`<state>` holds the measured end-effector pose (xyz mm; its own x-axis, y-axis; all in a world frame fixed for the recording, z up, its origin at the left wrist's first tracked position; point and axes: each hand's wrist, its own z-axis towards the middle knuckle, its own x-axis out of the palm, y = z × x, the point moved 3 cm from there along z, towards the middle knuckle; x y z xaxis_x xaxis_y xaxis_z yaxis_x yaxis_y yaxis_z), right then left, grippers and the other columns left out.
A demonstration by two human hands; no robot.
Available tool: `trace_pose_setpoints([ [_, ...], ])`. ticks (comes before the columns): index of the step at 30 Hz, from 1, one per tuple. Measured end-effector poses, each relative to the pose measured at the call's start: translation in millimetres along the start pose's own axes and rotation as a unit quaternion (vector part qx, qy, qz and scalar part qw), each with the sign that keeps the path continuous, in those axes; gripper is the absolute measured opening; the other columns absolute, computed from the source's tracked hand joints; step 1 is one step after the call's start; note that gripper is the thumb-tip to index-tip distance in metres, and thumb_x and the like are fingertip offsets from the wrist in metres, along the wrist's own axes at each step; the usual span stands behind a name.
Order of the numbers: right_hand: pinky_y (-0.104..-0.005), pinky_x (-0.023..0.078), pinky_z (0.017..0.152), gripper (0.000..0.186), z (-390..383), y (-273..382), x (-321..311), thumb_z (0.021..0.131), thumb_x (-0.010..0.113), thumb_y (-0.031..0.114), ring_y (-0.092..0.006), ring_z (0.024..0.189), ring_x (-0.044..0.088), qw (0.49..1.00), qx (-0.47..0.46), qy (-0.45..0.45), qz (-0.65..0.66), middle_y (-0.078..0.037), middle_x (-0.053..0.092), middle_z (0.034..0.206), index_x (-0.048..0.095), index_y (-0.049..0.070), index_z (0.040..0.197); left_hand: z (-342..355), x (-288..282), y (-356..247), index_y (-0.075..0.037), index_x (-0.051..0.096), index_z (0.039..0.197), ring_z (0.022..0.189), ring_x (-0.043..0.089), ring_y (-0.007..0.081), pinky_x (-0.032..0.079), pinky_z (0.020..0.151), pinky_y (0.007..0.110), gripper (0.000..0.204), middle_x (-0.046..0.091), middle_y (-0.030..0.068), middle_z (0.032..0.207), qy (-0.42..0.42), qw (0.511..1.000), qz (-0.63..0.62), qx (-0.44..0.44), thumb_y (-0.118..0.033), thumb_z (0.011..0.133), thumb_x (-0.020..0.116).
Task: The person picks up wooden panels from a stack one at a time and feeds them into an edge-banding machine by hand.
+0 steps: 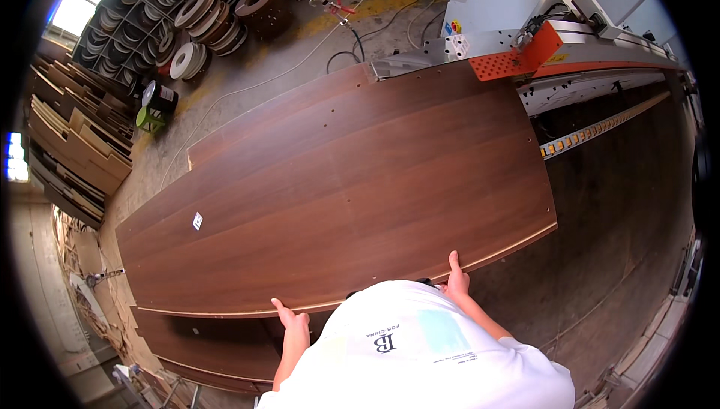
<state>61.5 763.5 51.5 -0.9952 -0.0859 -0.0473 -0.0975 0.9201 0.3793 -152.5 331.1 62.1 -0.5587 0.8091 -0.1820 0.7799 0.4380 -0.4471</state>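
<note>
A large dark brown wood-grain panel lies across the view in front of me, with small drilled holes and a white label near its left end. My left hand grips its near edge, thumb up on the rim and the other fingers hidden below. Farther right along the same edge, my right hand holds on likewise, its thumb resting on top. The panel's far right part reaches up to an orange perforated guard on a machine.
More brown panels lie lower left beneath this one. At the back left stand edge-band rolls, a rack, a green stool with a dark bucket, and stacked boards. A roller rail runs from the machine. Cables cross the floor.
</note>
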Motion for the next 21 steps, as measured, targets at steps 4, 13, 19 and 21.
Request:
trace_pose_setpoints([
  [4, -0.0349, 0.055, 0.067, 0.07, 2.4, 10.9, -7.4, 0.086, 0.076, 0.046, -0.0218, 0.088, 0.066, 1.0, -0.016, -0.009, 0.006, -0.015, 0.063, 0.113, 0.057, -0.01, 0.123, -21.2, 19.3, 6.9, -0.025, 0.059, 0.126, 0.054, 0.043, 0.0171, 0.025, 0.041, 0.032, 0.072, 0.064, -0.0101, 0.112, -0.058, 0.997, 0.028, 0.048, -0.082, 0.085, 0.045],
  [13, -0.0327, 0.054, 0.065, 0.07, 13.1, 39.2, -21.0, 0.085, 0.077, 0.046, -0.0196, 0.084, 0.065, 0.998, -0.051, -0.013, 0.019, -0.014, 0.064, 0.109, 0.058, -0.012, 0.12, -22.9, 23.0, 34.9, -0.027, 0.058, 0.121, 0.05, 0.034, 0.0177, 0.021, 0.041, 0.031, 0.067, 0.06, -0.0088, 0.097, -0.006, 0.998, 0.06, -0.006, -0.081, 0.089, 0.037],
  [19, -0.0348, 0.057, 0.066, 0.067, 35.5, 66.5, -45.3, 0.085, 0.076, 0.048, -0.0226, 0.087, 0.068, 0.998, -0.061, -0.017, 0.0, -0.013, 0.066, 0.107, 0.059, -0.008, 0.118, -66.9, 52.3, 59.3, -0.026, 0.057, 0.122, 0.049, 0.032, 0.0179, 0.02, 0.041, 0.03, 0.066, 0.06, -0.0083, 0.095, 0.011, 0.992, 0.097, 0.076, -0.08, 0.09, 0.034],
  [21, -0.0346, 0.057, 0.066, 0.068, 40.1, 79.0, -51.3, 0.085, 0.076, 0.049, -0.0224, 0.087, 0.068, 0.998, -0.059, -0.011, -0.002, -0.013, 0.066, 0.108, 0.059, -0.008, 0.118, -59.0, 50.9, 71.6, -0.026, 0.057, 0.122, 0.049, 0.033, 0.0177, 0.02, 0.041, 0.03, 0.066, 0.06, -0.0077, 0.094, 0.044, 0.993, 0.1, 0.052, -0.08, 0.091, 0.035],
])
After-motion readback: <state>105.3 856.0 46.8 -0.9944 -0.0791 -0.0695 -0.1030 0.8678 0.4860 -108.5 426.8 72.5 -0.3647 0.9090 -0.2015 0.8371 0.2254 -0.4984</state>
